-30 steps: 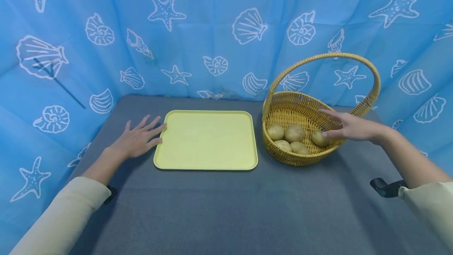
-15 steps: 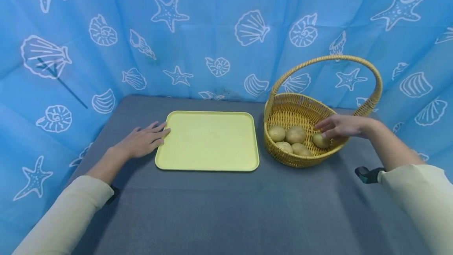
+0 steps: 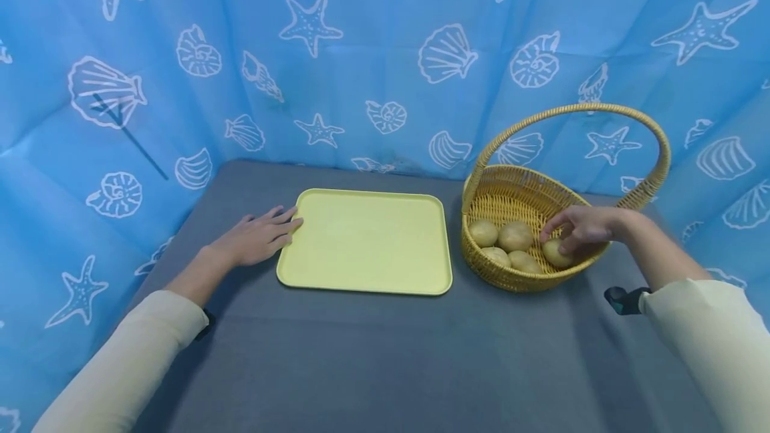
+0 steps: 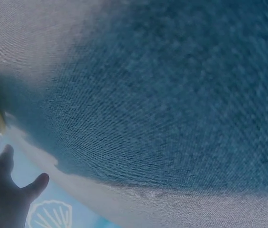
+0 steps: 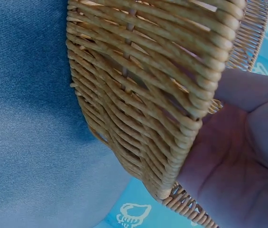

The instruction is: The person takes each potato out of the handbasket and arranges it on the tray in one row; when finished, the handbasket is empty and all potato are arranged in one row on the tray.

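Observation:
In the head view, my right hand (image 3: 589, 227) reaches over the rim of a wicker basket (image 3: 511, 280), thumb and fingers bent around a potato (image 3: 556, 256) at the basket's right side. Several more potatoes (image 3: 515, 236) lie together on the left side of the basket floor. From the right wrist, the woven wall (image 5: 143, 95) hides the fingertips, and the palm shows behind it. My left hand (image 3: 255, 239) lies palm down with fingers spread, its fingertips at the left edge of a yellow tray (image 3: 367, 242). Nothing lies on the tray.
The basket's tall arched handle (image 3: 592, 107) rises above my right hand. A grey cloth (image 3: 385, 353) covers the table. Behind it hangs a blue curtain (image 3: 361, 52) printed with shells and starfish.
My right hand has gone down into the basket, its fingers closing from spread to bent around the potato. My left hand has settled lower at the tray's edge. The head view has shifted slightly.

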`<state>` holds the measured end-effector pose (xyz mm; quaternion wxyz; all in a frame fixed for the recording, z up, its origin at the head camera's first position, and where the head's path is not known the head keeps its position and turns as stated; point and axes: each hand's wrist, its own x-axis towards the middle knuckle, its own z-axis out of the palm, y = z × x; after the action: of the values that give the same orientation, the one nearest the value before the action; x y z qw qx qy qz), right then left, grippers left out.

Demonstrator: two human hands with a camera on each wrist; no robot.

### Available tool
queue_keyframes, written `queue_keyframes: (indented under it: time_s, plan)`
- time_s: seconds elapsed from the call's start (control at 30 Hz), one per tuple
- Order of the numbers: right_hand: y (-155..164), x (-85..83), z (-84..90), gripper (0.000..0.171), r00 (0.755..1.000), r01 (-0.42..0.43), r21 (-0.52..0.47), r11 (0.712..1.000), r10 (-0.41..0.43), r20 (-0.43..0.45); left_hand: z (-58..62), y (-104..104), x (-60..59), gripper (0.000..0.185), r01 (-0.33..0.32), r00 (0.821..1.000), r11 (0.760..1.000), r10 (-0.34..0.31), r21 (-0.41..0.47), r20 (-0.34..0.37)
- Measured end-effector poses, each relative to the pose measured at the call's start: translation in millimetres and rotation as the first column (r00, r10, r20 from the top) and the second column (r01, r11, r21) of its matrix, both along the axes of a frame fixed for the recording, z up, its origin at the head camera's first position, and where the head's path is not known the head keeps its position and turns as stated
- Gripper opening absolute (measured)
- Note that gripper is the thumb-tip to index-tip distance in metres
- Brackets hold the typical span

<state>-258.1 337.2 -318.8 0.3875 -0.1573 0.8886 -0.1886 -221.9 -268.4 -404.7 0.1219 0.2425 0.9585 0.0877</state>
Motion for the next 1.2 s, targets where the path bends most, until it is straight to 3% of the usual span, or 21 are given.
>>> queue_keyframes:
  time_s: [0.13,0.3,0.53,0.87,1.1,1.2]
  plan:
    - [1,2.3,-3.5,0.040,0.999,-0.026,-0.040,0.999,0.025,-0.029,0.3,0,-0.4,0.051,-0.008,1.000,1.000,0.008,0.012,-0.001]
    - [-1,7.5,-1.5,0.042,0.999,0.006,-0.108,0.994,-0.009,-0.031,-0.6,0,-0.8,0.051,-0.009,1.000,1.000,0.009,0.023,0.001]
    - [-17,19.5,21.3,0.041,0.980,-0.056,-0.220,0.974,0.011,-0.200,-5.3,-4,-1.3,0.051,-0.003,1.000,0.999,0.004,0.037,-0.011]
    - [-63,25.9,52.8,0.038,0.967,-0.140,-0.356,0.924,0.051,-0.248,-9.8,-8,-3.0,0.051,-0.002,1.000,0.999,0.002,0.051,-0.010]
    - [-106,21.8,56.3,0.038,0.966,-0.193,-0.421,0.886,0.096,-0.240,-9.8,-7,-4.1,0.051,0.004,1.000,0.999,-0.004,0.047,-0.003]
    - [-126,18.5,55.1,0.038,0.964,-0.207,-0.421,0.883,0.112,-0.240,-8.8,-6,-4.6,0.052,0.011,1.000,0.999,-0.011,0.050,-0.005]
